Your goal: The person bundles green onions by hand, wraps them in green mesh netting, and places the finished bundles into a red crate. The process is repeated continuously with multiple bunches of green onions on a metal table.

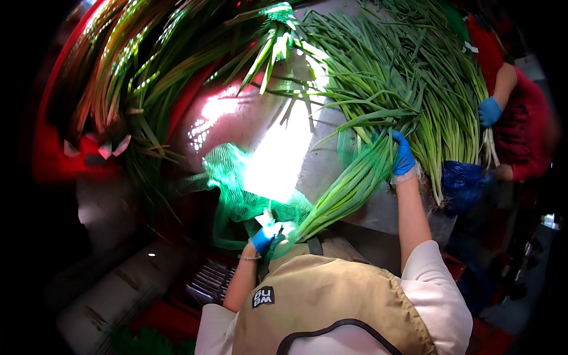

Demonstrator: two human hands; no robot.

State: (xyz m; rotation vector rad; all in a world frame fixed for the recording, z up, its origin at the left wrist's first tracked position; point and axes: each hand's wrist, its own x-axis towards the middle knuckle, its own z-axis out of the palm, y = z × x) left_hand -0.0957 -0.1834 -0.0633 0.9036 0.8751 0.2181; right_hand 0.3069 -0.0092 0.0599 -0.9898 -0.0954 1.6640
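Observation:
A bundle of green onions [350,191] lies slantwise before me, its leaves wrapped in green mesh netting. My right hand [403,155], in a blue glove with a clear plastic cuff, grips the bundle at its leafy upper end. Down at the lower left, my left hand [265,237], also gloved in blue, holds the white root end together with gathered mesh; its fingers are partly hidden by the netting and glare. Loose green mesh netting [230,195] spreads on the metal table [328,142] left of the bundle.
A large heap of green onions [381,66] covers the table's right side, near a blue plastic bag [461,182]. A co-worker's blue-gloved hand [490,112] holds stalks at the far right. Long leaves fill a red container [49,153] at left. More netted leaves [279,35] lie at the top.

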